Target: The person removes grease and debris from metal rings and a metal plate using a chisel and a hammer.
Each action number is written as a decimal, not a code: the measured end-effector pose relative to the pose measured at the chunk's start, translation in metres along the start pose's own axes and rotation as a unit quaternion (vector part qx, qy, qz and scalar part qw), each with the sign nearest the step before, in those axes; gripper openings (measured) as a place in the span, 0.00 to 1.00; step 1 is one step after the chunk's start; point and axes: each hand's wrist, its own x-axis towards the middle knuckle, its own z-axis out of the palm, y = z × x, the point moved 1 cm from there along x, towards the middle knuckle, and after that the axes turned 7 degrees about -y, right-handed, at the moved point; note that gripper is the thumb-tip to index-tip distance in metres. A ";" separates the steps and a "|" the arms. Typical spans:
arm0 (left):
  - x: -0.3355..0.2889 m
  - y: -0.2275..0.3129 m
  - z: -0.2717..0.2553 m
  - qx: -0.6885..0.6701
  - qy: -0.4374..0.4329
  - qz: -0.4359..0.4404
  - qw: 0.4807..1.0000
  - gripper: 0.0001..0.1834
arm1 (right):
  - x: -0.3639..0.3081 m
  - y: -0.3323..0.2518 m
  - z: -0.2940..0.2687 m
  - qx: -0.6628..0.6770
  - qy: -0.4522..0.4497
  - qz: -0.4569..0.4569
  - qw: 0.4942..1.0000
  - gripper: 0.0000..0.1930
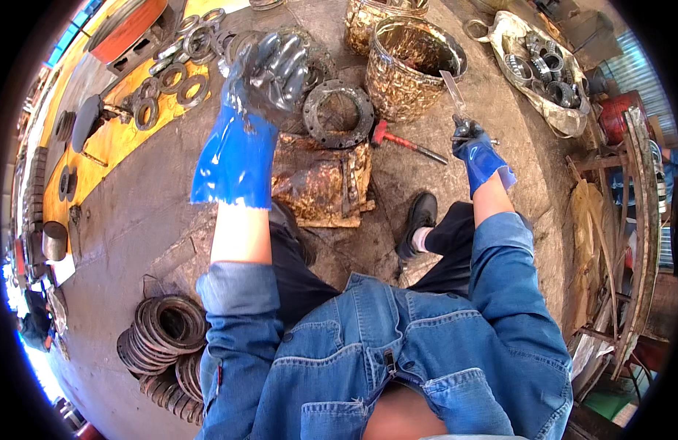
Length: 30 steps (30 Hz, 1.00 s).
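Observation:
My left hand (265, 77), in a long blue glove thickly smeared with dark grease, is raised at the upper left. Its coated fingers are loosely curled and apart, and no held part shows in it. My right hand (471, 139), also in a blue glove with blackened fingers, grips a flat metal scraper (453, 94) pointing up toward a bucket. That grease-caked bucket (394, 99) stands just left of the blade, its mouth facing up. Close to my left hand, a dark metal ring with bolt holes (315, 114) rests at the far end of a greasy, brown-stained slab (317, 180).
A red hammer (409, 141) lies between bucket and slab. Another bucket (361, 26) stands behind. Bearing rings (192, 89) cover a yellow sheet at far left. A pale sack (566, 125) holds bearings at right. Stacked rings (152, 334) sit near left; a rusty frame (636, 242) borders the right.

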 end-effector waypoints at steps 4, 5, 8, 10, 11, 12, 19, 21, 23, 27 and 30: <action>-0.006 -0.004 -0.005 -0.025 0.002 0.000 1.000 0.23 | -0.039 0.015 -0.016 -0.011 -0.005 0.001 1.000 0.19; -0.008 -0.005 -0.005 -0.029 -0.001 -0.001 1.000 0.23 | -0.046 0.019 -0.015 -0.006 -0.009 0.006 1.000 0.18; -0.015 -0.008 -0.013 0.007 0.010 0.003 1.000 0.24 | -0.061 0.075 -0.012 -0.088 0.074 -0.007 0.993 0.09; -0.026 -0.001 -0.016 0.033 0.038 -0.013 0.999 0.24 | -0.067 0.123 -0.014 -0.187 0.032 0.023 0.982 0.09; -0.029 -0.002 -0.016 0.041 0.050 -0.024 0.998 0.23 | -0.058 0.137 -0.029 -0.242 -0.032 0.025 0.969 0.09; -0.035 0.001 -0.020 0.051 0.077 -0.019 0.996 0.22 | -0.062 0.168 -0.037 -0.325 -0.093 0.016 0.941 0.09; -0.017 -0.042 -0.024 0.161 0.049 -0.066 0.983 0.22 | -0.026 0.218 -0.161 -0.369 0.020 0.023 0.929 0.11; -0.004 -0.034 -0.050 0.268 0.058 -0.092 0.957 0.24 | -0.042 0.235 -0.164 -0.396 0.089 0.037 0.913 0.14; 0.021 -0.039 -0.079 0.397 0.034 -0.136 0.907 0.27 | -0.046 0.228 -0.162 -0.461 -0.009 -0.001 0.887 0.15; 0.087 -0.038 -0.136 0.675 0.001 -0.232 0.701 0.21 | -0.045 0.212 -0.094 -0.760 0.003 -0.007 0.650 0.24; 0.132 -0.097 -0.133 0.801 -0.067 -0.184 0.566 0.27 | -0.024 0.190 -0.062 -0.831 0.038 0.027 0.554 0.28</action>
